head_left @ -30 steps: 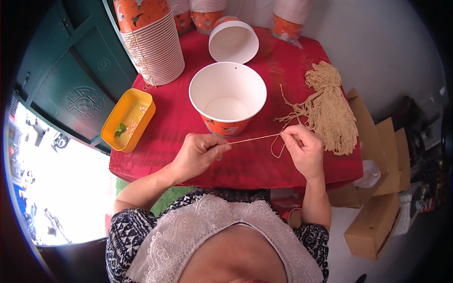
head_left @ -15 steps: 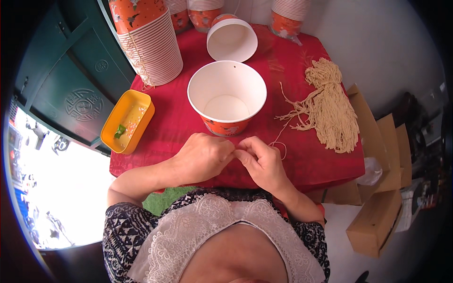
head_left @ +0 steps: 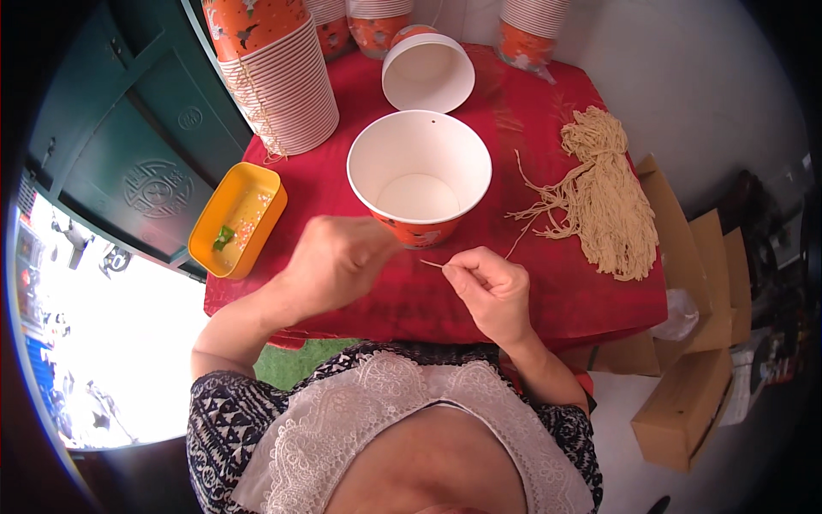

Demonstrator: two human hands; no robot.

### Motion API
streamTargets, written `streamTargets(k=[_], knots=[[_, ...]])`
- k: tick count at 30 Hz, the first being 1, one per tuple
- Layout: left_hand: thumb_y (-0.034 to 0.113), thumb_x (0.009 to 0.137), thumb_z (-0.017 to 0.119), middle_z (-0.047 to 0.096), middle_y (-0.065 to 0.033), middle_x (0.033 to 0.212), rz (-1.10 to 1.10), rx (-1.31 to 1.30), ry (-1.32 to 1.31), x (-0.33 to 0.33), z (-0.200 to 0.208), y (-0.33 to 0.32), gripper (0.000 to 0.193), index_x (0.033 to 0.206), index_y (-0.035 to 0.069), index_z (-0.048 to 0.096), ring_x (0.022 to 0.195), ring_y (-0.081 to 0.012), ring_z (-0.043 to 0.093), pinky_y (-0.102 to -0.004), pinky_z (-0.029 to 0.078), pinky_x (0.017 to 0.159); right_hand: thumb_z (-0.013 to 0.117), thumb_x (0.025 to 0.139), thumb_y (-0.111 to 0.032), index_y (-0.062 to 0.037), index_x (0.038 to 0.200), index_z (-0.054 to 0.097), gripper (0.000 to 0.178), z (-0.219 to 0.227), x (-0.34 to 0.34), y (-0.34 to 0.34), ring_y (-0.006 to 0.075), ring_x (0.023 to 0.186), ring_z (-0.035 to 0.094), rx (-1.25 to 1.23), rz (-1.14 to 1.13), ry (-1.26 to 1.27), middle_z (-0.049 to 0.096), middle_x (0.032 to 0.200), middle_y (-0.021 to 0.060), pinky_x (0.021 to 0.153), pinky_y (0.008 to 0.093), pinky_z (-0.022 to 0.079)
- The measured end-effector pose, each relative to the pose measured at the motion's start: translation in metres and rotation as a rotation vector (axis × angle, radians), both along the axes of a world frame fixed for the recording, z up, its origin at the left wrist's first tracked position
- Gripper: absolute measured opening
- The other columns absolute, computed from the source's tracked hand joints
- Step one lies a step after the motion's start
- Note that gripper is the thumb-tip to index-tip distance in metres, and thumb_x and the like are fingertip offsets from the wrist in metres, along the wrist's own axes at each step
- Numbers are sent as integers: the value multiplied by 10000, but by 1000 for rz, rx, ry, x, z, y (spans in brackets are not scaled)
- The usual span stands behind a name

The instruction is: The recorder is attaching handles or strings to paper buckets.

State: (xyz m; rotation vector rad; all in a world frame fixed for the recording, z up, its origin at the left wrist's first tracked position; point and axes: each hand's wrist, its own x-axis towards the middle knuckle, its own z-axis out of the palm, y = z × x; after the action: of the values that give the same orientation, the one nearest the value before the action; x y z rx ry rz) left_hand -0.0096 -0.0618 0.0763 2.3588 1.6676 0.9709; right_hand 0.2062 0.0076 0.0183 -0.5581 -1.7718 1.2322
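My right hand (head_left: pixel 492 291) pinches a thin tan string (head_left: pixel 432 264) between thumb and fingers, with a short end poking out to the left. A strand runs from behind this hand toward the bundle of tan strings (head_left: pixel 610 214) on the table's right side. Left of it, my left hand (head_left: pixel 338 261) is lifted near the front of the cup, apart from the right hand. Motion smears its fingers, so what they hold, if anything, cannot be made out. Just beyond both hands an upright white paper tub (head_left: pixel 419 163) with an orange printed outside has a small dark hole near its far rim.
Another paper tub (head_left: pixel 428 75) lies tipped toward me behind. Tall stacked tubs (head_left: pixel 287 90) stand far left, more stacks (head_left: pixel 531 34) along the back. A yellow plastic box (head_left: pixel 261 224) with small bits sits left on the red tablecloth (head_left: pixel 565 300). Cardboard boxes (head_left: pixel 685 411) are at the right.
My left hand has come away from the right, moving left and slightly up. The string end now shows at my right fingertips. The whole view has shifted slightly.
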Motion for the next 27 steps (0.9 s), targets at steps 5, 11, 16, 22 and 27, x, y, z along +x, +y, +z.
streamTargets(k=[5, 11, 16, 22, 27], knots=[[25, 761, 738, 640, -114, 853, 151, 151, 198, -13, 31, 1, 174, 917, 2, 665, 716, -273, 641, -376, 508, 605, 662, 910, 5, 8, 853, 654, 58, -2, 3, 4, -6, 595, 459, -83, -23, 34, 554, 667, -64, 514, 171, 356], [28, 708, 737, 603, -119, 1067, 135, 111, 339, -19, 26, 17, 235, 926, 22, 650, 1188, -340, 507, -505, 395, 1010, 655, 915, 1, 7, 849, 648, 66, -3, 1, 2, -13, 592, 456, -70, -63, 88, 544, 660, -72, 509, 165, 346], [27, 686, 745, 603, -106, 1065, 44, 99, 393, -19, 19, 24, 211, 869, 28, 641, 1254, -340, 476, -582, 306, 1112, 665, 901, 2, -5, 834, 630, 76, 0, -1, -5, -23, 548, 433, -11, -145, 96, 523, 625, -79, 476, 167, 318], [83, 667, 784, 608, -89, 994, -120, 49, 352, 13, 27, 23, 222, 775, 36, 595, 1208, -329, 513, -616, 280, 1119, 675, 871, 31, -10, 816, 608, 96, -7, 6, -7, -26, 506, 412, 109, -268, 140, 505, 603, -77, 446, 171, 296], [97, 679, 791, 619, -107, 930, -120, 5, 330, 21, 25, 22, 230, 784, 36, 595, 1149, -309, 557, -614, 298, 1108, 641, 857, 101, 9, 825, 575, 118, -9, 11, -10, -13, 508, 473, 188, -232, 152, 527, 589, -43, 440, 176, 357]])
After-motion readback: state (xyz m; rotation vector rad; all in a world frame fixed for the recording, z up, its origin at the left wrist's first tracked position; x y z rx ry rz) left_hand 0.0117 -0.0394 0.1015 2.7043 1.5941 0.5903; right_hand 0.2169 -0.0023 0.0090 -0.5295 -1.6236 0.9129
